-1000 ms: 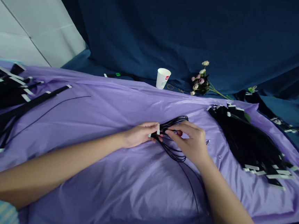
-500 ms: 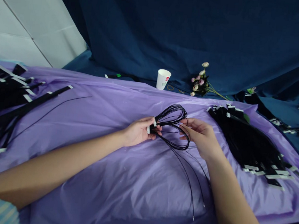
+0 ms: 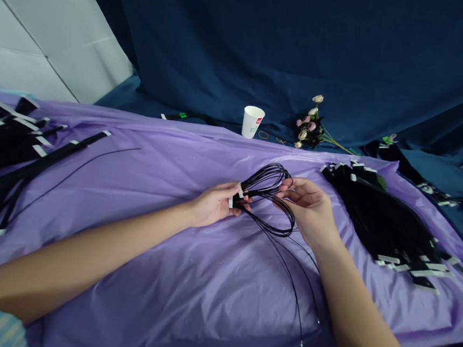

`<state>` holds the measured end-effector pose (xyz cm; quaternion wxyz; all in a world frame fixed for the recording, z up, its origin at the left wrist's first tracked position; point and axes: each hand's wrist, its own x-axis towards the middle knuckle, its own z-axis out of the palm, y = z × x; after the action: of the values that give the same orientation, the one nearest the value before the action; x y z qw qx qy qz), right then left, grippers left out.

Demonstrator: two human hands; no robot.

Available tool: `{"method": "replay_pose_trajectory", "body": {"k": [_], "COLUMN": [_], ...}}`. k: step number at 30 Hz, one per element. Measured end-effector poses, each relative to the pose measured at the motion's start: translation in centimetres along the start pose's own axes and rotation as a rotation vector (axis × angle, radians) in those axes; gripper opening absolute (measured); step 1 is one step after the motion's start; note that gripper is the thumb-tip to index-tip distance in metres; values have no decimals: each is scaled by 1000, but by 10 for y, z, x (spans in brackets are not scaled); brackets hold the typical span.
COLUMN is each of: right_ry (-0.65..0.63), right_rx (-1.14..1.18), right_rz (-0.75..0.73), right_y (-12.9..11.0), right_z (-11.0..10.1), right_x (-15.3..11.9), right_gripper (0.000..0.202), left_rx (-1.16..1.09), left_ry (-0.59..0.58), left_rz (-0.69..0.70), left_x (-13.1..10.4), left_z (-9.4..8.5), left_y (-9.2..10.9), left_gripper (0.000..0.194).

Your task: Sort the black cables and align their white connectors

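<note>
My left hand (image 3: 223,204) is closed on the connector end of a looped black cable (image 3: 281,232), with two white connectors showing at the fingers. The cable is folded back into two loops, one above the other, opening to the right. At the loops' right side, my right hand (image 3: 307,204) has its fingers bent round the cable strands, thumb towards the index finger. Several thin loose wires trail down from the bundle, with small bright tips near the front of the purple cloth (image 3: 181,288).
Black flat cables with white connectors lie in a pile (image 3: 6,159) at left and another pile (image 3: 377,224) at right. Behind stand a white paper cup (image 3: 252,124) and artificial flowers (image 3: 310,126). A single thin wire (image 3: 81,168) reaches out from the left pile.
The right hand has shifted slightly, its fingers now further round the loops. The lower loop and trailing wires sit a little lower. The left hand keeps its hold.
</note>
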<state>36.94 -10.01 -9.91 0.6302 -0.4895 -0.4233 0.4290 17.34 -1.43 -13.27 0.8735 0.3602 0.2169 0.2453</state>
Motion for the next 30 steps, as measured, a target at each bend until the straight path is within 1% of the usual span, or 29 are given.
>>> {"method": "replay_pose_trajectory", "body": {"k": [4, 9, 12, 15, 17, 18, 19, 21, 23, 24, 27, 30], "right_ry": [21, 24, 32, 98, 162, 156, 116, -36, -186, -232, -294, -289], "right_rx": [17, -56, -103, -134, -196, -255, -332, -517, -678, -729, -776, -798], "right_rz": [-29, -72, -104, -169, -189, -178, -159, -134, -173, -205, -278, -313], "right_y": [-1, -1, 0, 3, 5, 5, 6, 7, 9, 11, 20, 29], "right_z": [4, 7, 9, 11, 11, 10, 9, 8, 8, 8, 12, 15], "right_x": [-1, -1, -2, -4, -6, -6, -7, -7, -7, -6, -5, -3], "right_gripper": [41, 44, 51, 60, 56, 52, 46, 31, 19, 16, 13, 13], "left_rx": [8, 26, 23, 10, 3, 0, -6, -30, -51, -56, -47, -54], "left_ry": [-19, -38, -34, -36, -37, -38, -42, -53, -61, -64, -73, -92], "left_rz": [3, -19, -10, 2, 9, 11, 12, 14, 13, 11, 4, 6], "left_x": [0, 0, 0, -1, -1, -1, -1, -1, -1, -1, -1, 0], "left_z": [-1, -2, -2, -2, -2, -2, -2, -2, -3, -3, -3, -4], "left_y": [-1, -2, -1, 0, 0, 0, 0, -1, -1, -1, -1, -1], "left_gripper": [19, 19, 19, 19, 18, 18, 18, 16, 14, 14, 15, 16]}}
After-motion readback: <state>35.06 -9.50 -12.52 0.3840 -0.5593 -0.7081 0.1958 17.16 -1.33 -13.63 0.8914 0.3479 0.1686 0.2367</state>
